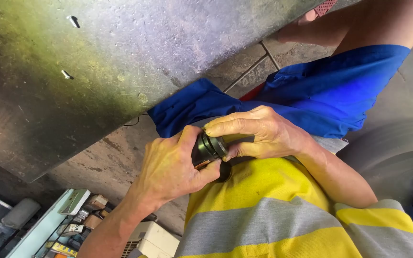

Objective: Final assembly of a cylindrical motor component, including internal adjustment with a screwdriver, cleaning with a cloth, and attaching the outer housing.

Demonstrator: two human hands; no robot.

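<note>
Against the yellow-and-grey striped shirt: both hands on a small black cylindrical metal part w/ ringed end.
Left hand wraps the part's body, right hand pinches the ringed end. I judge it's mid-fitting/twisting; next move needs steady counter-grip, small turns. Grey steel plate sits above.

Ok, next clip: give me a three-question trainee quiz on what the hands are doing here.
1. True or false: both hands grip the dark cylindrical part.
2. Which hand's thumb lies along the top of the part?
A. left hand
B. right hand
3. Fill in: the person's shirt is striped yellow and ____.

Key: 1 true; 2 B; 3 grey.
</note>
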